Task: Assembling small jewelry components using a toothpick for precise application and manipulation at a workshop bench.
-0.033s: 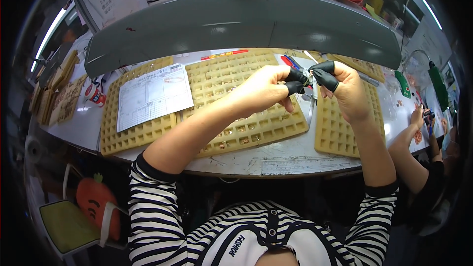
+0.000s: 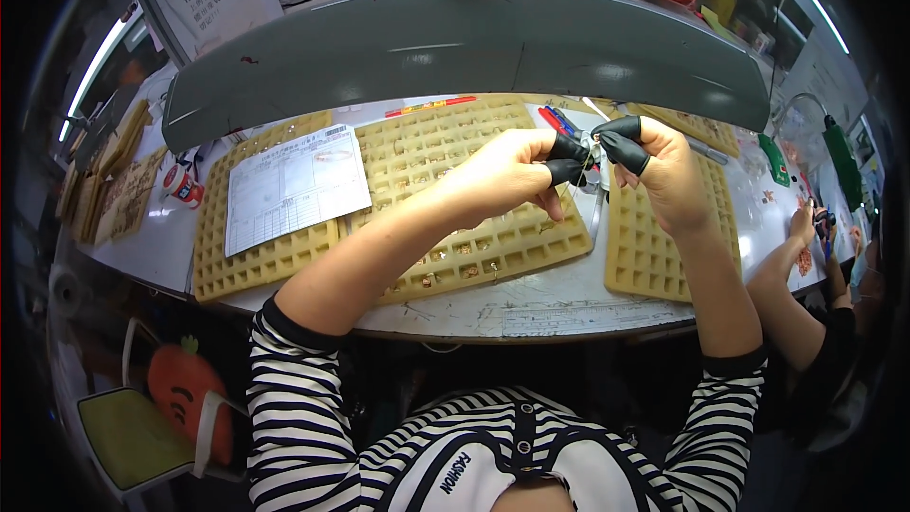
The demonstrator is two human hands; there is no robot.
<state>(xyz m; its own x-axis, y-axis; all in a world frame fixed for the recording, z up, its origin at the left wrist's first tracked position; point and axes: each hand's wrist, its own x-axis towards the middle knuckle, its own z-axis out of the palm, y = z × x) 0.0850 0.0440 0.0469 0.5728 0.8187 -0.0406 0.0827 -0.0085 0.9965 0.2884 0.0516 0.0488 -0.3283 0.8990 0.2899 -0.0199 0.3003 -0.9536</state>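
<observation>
Over the worktable, my left hand (image 2: 519, 169) and my right hand (image 2: 669, 175) meet fingertip to fingertip. Black finger cots cover the thumb and forefinger of each. Both hands are closed in a pinch around a tiny shiny piece (image 2: 594, 145), too small and too covered to name. Below my left hand lies a yellow compartment tray (image 2: 559, 243), with small gold-coloured pieces in several of its pockets. A second yellow tray (image 2: 621, 272) lies under my right hand and wrist. Pens (image 2: 552, 118) in red and blue lie just behind my left fingertips.
A grey lamp hood (image 2: 455, 52) spans the table above my hands. A printed form (image 2: 299, 192) rests on the left tray (image 2: 210, 237). Farther left are a red-and-white jar (image 2: 183, 187) and stacked trays (image 2: 100, 175). At right, another person's arm (image 2: 782, 275) reaches over the table.
</observation>
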